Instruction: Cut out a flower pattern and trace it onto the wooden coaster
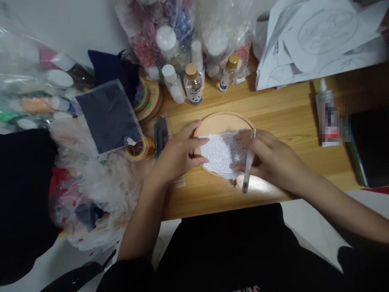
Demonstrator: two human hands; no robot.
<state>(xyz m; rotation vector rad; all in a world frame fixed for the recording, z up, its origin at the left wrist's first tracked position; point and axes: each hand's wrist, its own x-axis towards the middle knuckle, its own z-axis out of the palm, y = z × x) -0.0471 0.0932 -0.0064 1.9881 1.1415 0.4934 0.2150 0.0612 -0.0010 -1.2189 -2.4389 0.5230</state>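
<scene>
An embroidery hoop (pixel 223 118) with tan fabric lies on the wooden table in front of me. A cut piece of white paper (pixel 225 154) with a flower drawing covers its lower part. My left hand (pixel 179 152) grips the hoop's left rim, with its thumb and a finger on the paper's left edge. A pen (pixel 249 162) with a clear barrel is tucked in my right hand (pixel 270 156), tip pointing down toward me. The fingertips of that hand touch the paper's right side, covering part of the drawing.
Small bottles (pixel 193 85) stand behind the hoop, before bags of beads (pixel 164 20). A thread spool (pixel 140 149), dark cloth in a clear sleeve (pixel 109 115) and crumpled plastic bags (pixel 106 178) crowd the left. A glue tube (pixel 330 113), a dark device (pixel 370 146) and printed sheets (pixel 322 40) occupy the right.
</scene>
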